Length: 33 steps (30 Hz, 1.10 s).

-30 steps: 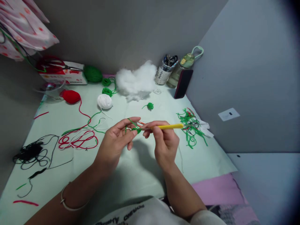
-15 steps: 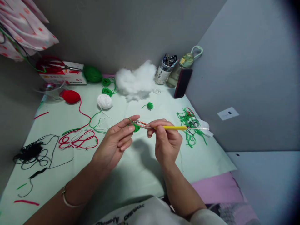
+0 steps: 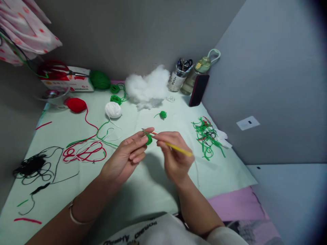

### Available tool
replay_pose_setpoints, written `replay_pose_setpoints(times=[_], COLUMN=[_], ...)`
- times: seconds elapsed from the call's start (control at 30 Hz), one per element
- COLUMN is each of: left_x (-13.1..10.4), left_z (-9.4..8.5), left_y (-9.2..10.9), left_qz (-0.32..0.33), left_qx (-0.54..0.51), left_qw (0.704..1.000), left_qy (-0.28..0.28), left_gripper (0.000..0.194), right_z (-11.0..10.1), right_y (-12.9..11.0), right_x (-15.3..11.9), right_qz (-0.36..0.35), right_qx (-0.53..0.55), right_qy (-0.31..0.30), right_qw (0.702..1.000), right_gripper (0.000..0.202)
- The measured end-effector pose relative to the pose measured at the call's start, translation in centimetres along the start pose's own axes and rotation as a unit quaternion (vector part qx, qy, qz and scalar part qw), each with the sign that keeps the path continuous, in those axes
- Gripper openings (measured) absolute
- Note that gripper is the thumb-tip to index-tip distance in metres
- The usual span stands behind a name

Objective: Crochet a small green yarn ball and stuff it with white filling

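Observation:
Between its thumb and fingers, my left hand [image 3: 130, 149] pinches a small green crochet piece [image 3: 149, 139]. My right hand [image 3: 176, 154] is closed around a crochet hook [image 3: 177, 148] with a yellow handle, its metal shaft pointing left into the green piece. The hook's tip shows just above my left fingertips. A thin orange-red item [image 3: 154, 133] lies behind the fingers, mostly hidden. Green yarn [image 3: 111, 143] runs from the left toward my left hand.
Behind the hands sit a small green yarn ball [image 3: 162, 115], white stuffing [image 3: 148, 86] and a white yarn ball [image 3: 113, 110]. Yarn scraps [image 3: 206, 136] lie at right, below a phone [image 3: 199, 90] and bottle [image 3: 189, 81]. Black yarn [image 3: 32, 166] and a red ball [image 3: 76, 105] are at left.
My right hand has turned the hook: its handle end now slants down toward me instead of lying level. The hook tip pokes out above my left fingers. My left hand has barely moved.

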<state>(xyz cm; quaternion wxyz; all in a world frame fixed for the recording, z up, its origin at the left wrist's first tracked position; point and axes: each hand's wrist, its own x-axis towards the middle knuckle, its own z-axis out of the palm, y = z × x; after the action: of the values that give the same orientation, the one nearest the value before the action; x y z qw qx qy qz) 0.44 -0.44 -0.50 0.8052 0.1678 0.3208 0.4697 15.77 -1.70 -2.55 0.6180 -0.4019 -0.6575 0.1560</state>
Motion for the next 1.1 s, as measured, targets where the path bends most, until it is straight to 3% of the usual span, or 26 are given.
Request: replay_pose_setpoints(times=[0.1,0.2,0.37,0.63,0.83,1.1], left_x=[-0.1,-0.2,-0.3,-0.4,-0.3,-0.1], left_z=[0.3,0.5,0.5,0.6,0.5,0.1], left_y=[0.3,-0.1,-0.7,-0.2,-0.5,-0.8], left_qz=[0.017,0.054,0.074,0.042,0.064,0.094], left_qx=[0.005,0.060,0.102,0.078,0.088,0.129], left_qw=[1.000,0.997,0.992,0.996,0.994,0.987], left_qy=[0.014,0.016,0.012,0.015,0.020,0.024], left_gripper=[0.025,0.030,0.036,0.049,0.031,0.022], right_z=[-0.2,0.0,0.5,0.3,0.1,0.3], right_y=[0.2,0.3,0.1,0.1,0.2,-0.2], right_x=[0.6,0.6,0.4,0.5,0.5,0.4], right_qz=[0.158,0.211,0.192,0.178,0.220,0.173], right_qx=[0.170,0.242,0.218,0.247,0.290,0.239], right_qy=[0.019,-0.003,-0.028,0.008,0.014,0.032], right_qw=[0.972,0.947,0.956,0.952,0.931,0.955], right_gripper=[0.016,0.015,0.015,0.014,0.015,0.016])
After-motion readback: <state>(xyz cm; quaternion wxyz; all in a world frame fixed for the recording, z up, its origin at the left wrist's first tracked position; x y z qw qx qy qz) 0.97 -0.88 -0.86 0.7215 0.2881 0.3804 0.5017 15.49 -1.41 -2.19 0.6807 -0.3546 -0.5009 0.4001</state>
